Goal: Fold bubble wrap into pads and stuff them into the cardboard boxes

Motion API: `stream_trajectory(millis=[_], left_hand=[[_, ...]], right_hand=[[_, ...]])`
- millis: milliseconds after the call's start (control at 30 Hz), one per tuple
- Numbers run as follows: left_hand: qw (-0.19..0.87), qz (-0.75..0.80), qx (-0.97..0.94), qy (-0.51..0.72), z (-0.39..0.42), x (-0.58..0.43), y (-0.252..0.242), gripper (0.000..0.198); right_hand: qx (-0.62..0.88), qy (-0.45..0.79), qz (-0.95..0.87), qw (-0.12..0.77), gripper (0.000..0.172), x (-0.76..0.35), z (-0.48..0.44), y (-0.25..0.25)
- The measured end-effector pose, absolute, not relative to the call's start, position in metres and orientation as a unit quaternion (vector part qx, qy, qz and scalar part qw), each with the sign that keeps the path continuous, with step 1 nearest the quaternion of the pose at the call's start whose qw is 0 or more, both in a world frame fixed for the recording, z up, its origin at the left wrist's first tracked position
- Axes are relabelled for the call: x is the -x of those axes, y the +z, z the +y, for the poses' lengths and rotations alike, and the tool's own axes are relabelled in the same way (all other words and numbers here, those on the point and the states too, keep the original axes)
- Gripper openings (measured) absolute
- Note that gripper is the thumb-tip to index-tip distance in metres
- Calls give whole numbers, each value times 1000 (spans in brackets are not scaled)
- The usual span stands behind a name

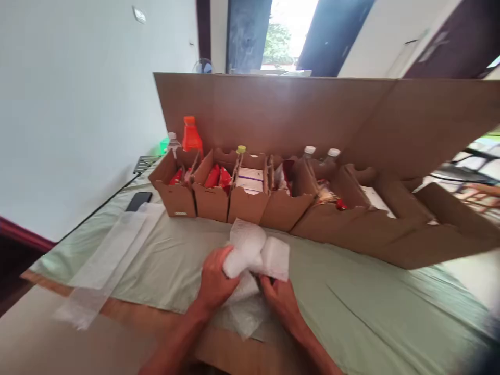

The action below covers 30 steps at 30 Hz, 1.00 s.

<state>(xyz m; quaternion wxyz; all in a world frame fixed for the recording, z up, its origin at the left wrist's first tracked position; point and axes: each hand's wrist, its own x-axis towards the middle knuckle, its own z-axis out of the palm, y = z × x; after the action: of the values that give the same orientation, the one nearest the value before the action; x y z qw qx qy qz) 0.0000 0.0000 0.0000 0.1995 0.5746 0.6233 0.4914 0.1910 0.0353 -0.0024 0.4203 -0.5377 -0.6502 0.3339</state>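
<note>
My left hand (214, 281) and my right hand (282, 297) both grip a bundle of white foam wrap (255, 250), held just above the green cloth (351, 307) at the table's near middle. The left fingers curl round the bundle's left end. My right fingers pinch its lower right edge. More wrap hangs below the hands onto the cloth. Whatever is inside the bundle is hidden.
A row of open cardboard boxes (250, 195) with red packets, white cartons and bottles stands behind the hands, backed by a tall cardboard sheet (297, 112). An orange bottle (191, 136) stands at the far left. A strip of plastic bags (113, 255) and a black phone (138, 201) lie left.
</note>
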Motion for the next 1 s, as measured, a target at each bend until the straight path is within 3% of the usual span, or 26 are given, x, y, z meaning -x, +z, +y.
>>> stream_trajectory(millis=[167,333,467,567,733,1000], left_hand=[[144,659,-471,568,-12,42,15,37],[22,700,-356,618,-52,123,35,38],[-96,771,-289,559,-59,194,54,42],[-65,813,-277,508,-47,236,54,50],[-7,849,-318,421,-29,269,35,88],[5,874,-414,255,5,267,33,87]], right_hand=[[438,405,-671,441,33,-100,29,30],[272,409,-759,427,26,2,25,69],[243,375,-823,351,17,83,48,88],[265,343,-858,275,18,122,81,83],[316,302,-885,159,34,114,117,54],[334,295,-886,126,27,30,89,25]])
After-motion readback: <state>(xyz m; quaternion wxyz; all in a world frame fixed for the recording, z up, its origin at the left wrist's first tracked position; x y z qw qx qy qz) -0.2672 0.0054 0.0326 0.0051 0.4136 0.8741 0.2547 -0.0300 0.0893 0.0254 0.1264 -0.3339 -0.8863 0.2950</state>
